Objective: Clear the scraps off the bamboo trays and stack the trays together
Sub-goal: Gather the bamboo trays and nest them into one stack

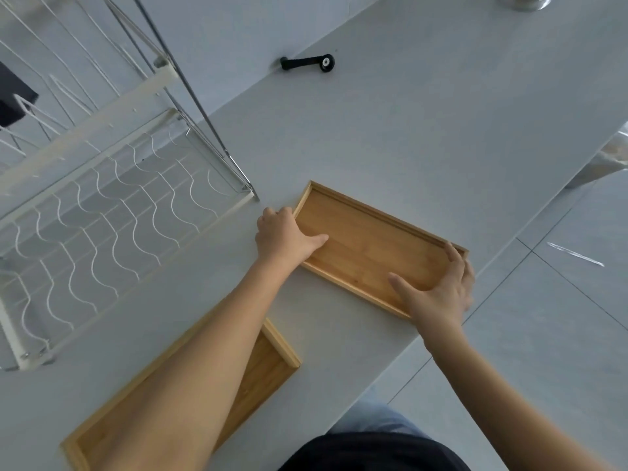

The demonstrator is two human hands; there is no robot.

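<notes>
A small bamboo tray (367, 239) lies flat on the white counter (407, 137), near its right edge. Its floor looks bare, with no scraps showing. My left hand (283, 234) grips the tray's left short end, thumb inside on the floor and fingers over the rim. My right hand (441, 290) grips the right short end, thumb inside and fingers wrapped around the outer edge. A larger bamboo tray (268, 365) lies nearer to me at lower left, mostly hidden under my left forearm.
A white wire dish rack (102, 226) with a metal frame stands on the left of the counter. A black handle-like tool (307, 62) lies at the back by the wall. A shiny metal base (523, 1) is at the top right. Tiled floor lies beyond the counter's right edge.
</notes>
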